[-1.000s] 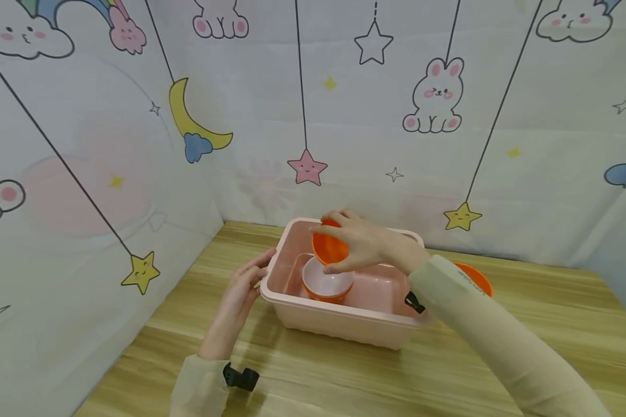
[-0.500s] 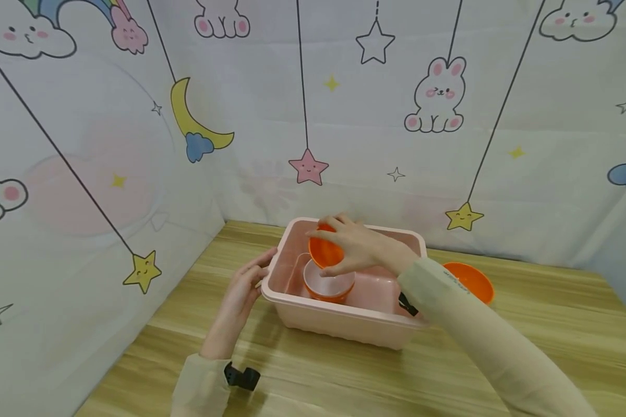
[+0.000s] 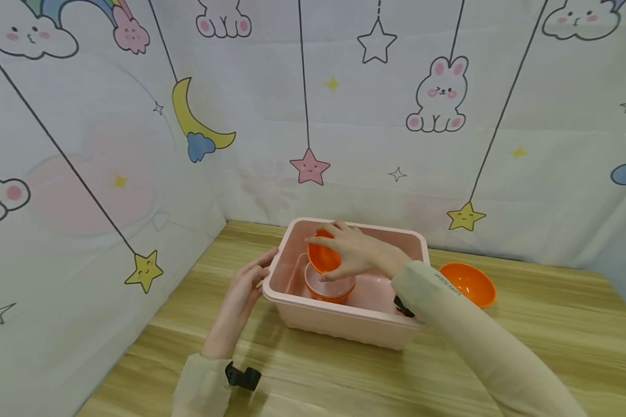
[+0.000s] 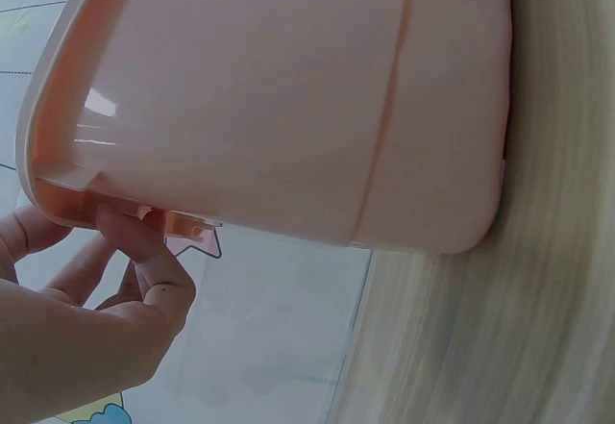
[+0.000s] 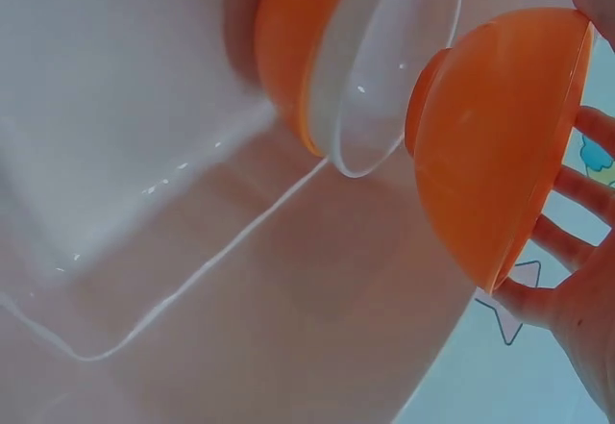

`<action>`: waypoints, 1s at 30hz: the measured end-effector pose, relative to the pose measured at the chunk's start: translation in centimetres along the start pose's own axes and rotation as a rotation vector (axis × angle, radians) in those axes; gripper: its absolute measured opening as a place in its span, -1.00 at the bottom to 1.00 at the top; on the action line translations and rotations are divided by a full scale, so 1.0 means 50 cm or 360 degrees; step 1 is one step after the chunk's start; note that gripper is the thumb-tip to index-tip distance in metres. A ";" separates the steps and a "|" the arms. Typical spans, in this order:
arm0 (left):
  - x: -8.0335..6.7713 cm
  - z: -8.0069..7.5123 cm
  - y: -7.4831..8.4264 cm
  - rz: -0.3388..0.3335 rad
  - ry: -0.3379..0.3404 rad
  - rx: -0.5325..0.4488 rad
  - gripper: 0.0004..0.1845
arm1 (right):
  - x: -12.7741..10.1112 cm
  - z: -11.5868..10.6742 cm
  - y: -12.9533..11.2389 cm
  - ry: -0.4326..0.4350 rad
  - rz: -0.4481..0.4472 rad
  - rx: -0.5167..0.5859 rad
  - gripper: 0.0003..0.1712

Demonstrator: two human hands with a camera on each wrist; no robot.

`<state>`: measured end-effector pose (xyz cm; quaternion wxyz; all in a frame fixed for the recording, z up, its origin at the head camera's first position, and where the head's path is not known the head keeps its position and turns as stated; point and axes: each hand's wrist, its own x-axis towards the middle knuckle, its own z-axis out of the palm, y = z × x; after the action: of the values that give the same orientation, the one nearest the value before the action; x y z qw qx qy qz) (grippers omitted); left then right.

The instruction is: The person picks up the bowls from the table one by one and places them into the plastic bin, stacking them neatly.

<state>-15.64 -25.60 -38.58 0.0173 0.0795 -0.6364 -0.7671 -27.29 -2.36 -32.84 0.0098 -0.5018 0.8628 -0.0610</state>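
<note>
A person in pale sleeves works at a wooden table point(image 3: 344, 376), a black strap showing at each wrist. Nearest the camera, the left hand point(image 3: 242, 289) rests against the left end of a pink plastic tub point(image 3: 344, 321), its fingers curled under the rim point(image 4: 58, 203) and gripping it, as the left wrist view shows. The tub sits flat on the table, close to the back wall. Inside it, toward the left end, stands an upright bowl point(image 3: 330, 285) that is orange outside and white inside. Directly above that bowl, the right hand point(image 3: 357, 250) reaches over the tub and holds a second orange bowl point(image 3: 323, 256) by its rim, fingers spread around it and thumb on the far edge; the bowl is tilted, its base aimed down at the white interior below. The right wrist view shows the held bowl's foot point(image 5: 428, 97) just beside the lower bowl's rim point(image 5: 384, 145), though contact cannot be told. Farther right, behind the forearm, a third orange bowl point(image 3: 469, 282) sits open side up on the table, near the tub. Behind everything hangs a backdrop point(image 3: 313, 116) printed with rabbits, stars, clouds and a moon
</note>
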 end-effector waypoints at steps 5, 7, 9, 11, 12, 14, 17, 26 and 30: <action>0.000 0.000 -0.001 0.0004 -0.0006 -0.0001 -0.48 | 0.000 0.014 0.007 -0.0001 0.0010 0.0033 -0.13; 0.000 0.001 -0.001 0.0007 -0.0011 -0.0002 -0.48 | 0.000 0.019 0.010 -0.0004 0.0019 0.0050 -0.13; 0.000 0.001 -0.002 0.0010 -0.0017 -0.0004 -0.48 | 0.000 0.024 0.014 -0.0016 0.0038 0.0081 -0.14; 0.000 0.002 -0.003 0.0011 -0.0016 -0.0011 -0.48 | -0.001 0.029 0.016 -0.0021 0.0043 0.0113 -0.14; 0.000 0.002 -0.003 0.0011 -0.0015 -0.0015 -0.48 | -0.001 0.031 0.017 -0.0026 0.0045 0.0127 -0.14; 0.000 0.002 -0.004 0.0013 -0.0012 -0.0023 -0.48 | 0.000 0.034 0.018 -0.0034 0.0046 0.0148 -0.14; 0.000 0.002 -0.005 0.0023 -0.0015 -0.0021 -0.48 | 0.003 0.037 0.017 -0.0041 0.0036 0.0151 -0.15; 0.004 0.002 -0.002 0.0012 0.0002 -0.0040 -0.50 | 0.012 0.038 0.015 -0.0060 0.0000 0.0126 -0.15; 0.007 0.002 -0.002 0.0005 0.0004 -0.0040 -0.48 | 0.016 0.041 0.015 -0.0096 -0.0001 0.0117 -0.15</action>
<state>-16.00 -25.52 -38.71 0.0204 0.0792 -0.6268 -0.7749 -28.19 -2.87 -34.91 0.0543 -0.5029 0.8592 -0.0776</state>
